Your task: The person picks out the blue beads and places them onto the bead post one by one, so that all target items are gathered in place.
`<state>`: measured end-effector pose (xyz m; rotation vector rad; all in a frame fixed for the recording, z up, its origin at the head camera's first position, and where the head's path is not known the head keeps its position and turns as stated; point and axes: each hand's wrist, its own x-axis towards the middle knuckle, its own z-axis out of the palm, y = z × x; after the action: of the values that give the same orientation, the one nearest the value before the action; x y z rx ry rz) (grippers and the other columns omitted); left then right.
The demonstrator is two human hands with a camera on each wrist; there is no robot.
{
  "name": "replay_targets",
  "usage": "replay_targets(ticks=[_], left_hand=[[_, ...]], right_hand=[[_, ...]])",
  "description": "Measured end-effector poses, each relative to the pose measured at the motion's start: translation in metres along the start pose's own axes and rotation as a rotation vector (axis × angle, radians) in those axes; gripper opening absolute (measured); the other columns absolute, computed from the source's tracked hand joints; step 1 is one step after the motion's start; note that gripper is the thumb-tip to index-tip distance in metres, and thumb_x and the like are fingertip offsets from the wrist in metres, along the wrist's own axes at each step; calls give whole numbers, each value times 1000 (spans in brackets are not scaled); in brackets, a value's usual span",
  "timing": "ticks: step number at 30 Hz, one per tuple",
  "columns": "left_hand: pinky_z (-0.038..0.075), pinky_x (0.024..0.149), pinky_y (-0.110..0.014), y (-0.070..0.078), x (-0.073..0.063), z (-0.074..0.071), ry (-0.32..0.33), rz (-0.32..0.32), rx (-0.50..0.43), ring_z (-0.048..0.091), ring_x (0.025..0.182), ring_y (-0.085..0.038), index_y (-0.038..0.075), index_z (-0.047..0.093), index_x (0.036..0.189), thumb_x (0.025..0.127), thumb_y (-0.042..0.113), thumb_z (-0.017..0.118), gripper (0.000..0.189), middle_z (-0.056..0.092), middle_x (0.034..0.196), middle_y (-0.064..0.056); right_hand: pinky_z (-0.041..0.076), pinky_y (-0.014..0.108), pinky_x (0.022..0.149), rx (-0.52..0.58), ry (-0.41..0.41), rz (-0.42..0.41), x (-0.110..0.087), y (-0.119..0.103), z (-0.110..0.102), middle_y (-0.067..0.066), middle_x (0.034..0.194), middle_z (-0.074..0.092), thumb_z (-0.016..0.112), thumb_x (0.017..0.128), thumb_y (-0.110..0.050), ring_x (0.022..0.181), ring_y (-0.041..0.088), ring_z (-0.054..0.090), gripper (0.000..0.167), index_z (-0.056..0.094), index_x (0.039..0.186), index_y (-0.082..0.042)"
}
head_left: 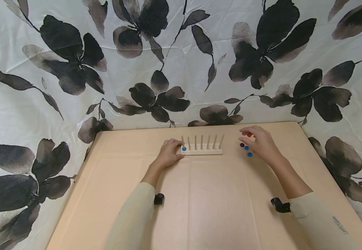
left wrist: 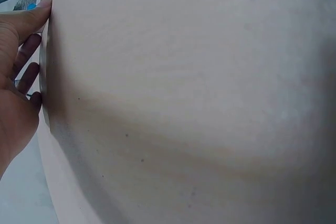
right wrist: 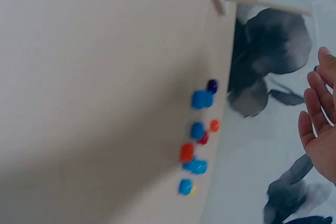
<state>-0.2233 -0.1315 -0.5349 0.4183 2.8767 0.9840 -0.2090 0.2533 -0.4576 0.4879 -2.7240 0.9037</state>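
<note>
A wooden rack with a row of upright pegs (head_left: 204, 151) stands near the back of the table. My left hand (head_left: 167, 152) grips its left end, thumb at the front edge and fingers behind. A blue bead (head_left: 184, 148) sits low on the leftmost peg. To the right of the rack, my right hand (head_left: 260, 143) is over a loose group of small beads. Between its thumb and index fingertips shows a small dark bead (right wrist: 316, 68), mostly hidden by the fingers. Below are blue beads (right wrist: 202, 99), a purple bead (right wrist: 212, 86) and an orange-red bead (right wrist: 187, 152).
The light wooden table (head_left: 218, 201) ends just behind the rack. A white cloth with dark flowers (head_left: 168, 52) hangs behind it and runs along both sides. A yellow bead (right wrist: 193, 190) lies partly hidden at the end of the bead group.
</note>
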Motion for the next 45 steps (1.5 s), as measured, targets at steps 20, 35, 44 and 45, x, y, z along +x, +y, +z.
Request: replay_targets(ticks=[20,35,44,45], left_hand=[[35,117,-47,-3,-10,-3,-15,14,2,45,135,-32,10,66,134,86,21,85,53,61,136,-10],[32,119,-48,-1,-14,-6,-43,16,-7,42,139,-32,11,66,136,86,22,85,54,60,139,-10],[33,119,-48,2,-5,-3,-20,-12,-8,43,138,-31,10,66,135,87,22,85,54,60,138,-9],[33,119,-48,2,-4,-2,-18,-16,-8,43,138,-31,10,66,136,87,21,84,54,60,138,-8]], right_hand=[[43,46,82,-75,-163,128,-49,47,21,15,105,75,78,92,-18,96,34,55,28,76,115,-1],[46,53,85,-181,-178,80,-65,54,29,11,95,73,79,90,-16,95,35,58,24,78,110,-3],[45,63,94,-200,-202,64,-49,65,29,18,105,73,77,92,-16,108,45,57,22,78,110,-3],[44,64,96,-202,-208,62,-47,66,29,18,107,73,77,92,-16,110,46,57,22,78,110,-3]])
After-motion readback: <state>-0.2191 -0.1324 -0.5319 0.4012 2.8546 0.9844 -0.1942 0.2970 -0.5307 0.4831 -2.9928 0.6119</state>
